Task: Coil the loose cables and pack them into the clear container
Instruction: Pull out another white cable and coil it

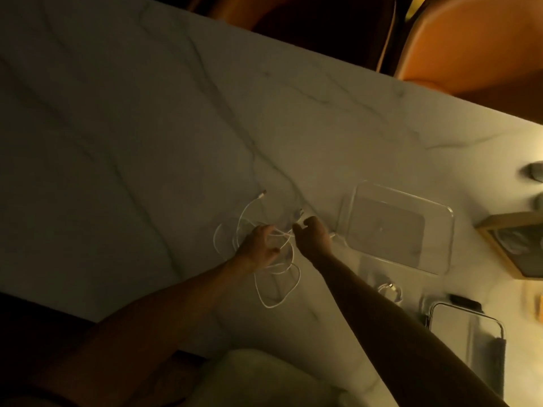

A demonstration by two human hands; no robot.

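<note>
The desk (147,113) looks like smooth pale marble with thin grey veins; the cables (276,301) are white, smooth plastic; the clear container (440,218) is glossy see-through plastic; a tray (493,239) at the right has a light wooden frame

two hands (260,245) (313,237), one white cable tangle (277,289), two clear containers (395,227) (467,327), two orange chairs (470,45) (293,22)
</note>
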